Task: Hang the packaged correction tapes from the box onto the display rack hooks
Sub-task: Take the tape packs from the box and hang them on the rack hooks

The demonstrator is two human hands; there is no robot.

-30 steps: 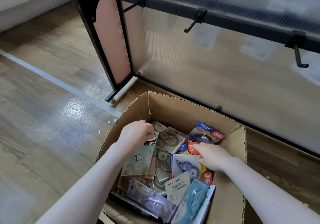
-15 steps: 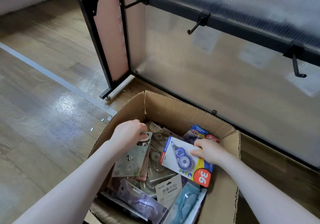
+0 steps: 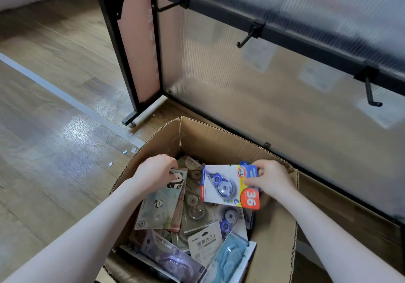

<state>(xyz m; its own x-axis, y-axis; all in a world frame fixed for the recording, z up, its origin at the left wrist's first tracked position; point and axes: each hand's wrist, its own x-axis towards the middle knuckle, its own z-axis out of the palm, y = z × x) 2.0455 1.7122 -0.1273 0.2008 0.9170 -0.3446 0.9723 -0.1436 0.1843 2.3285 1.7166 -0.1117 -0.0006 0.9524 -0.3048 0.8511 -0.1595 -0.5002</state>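
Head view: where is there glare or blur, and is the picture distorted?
Head view: window glare on the wood floor; a bright glint on the purple pack in the box; the rack panel is smeared top right; wide-angle lens bends the rack bar; the pack marked 36 is sharp.

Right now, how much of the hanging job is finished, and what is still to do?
Nothing looks hung yet: the three rack hooks in view are bare. In hand: the right hand holds a blue pack marked 36 above the box, and the left hand grips a panda pack. Left: nearly all of it. Many packs still fill the box.
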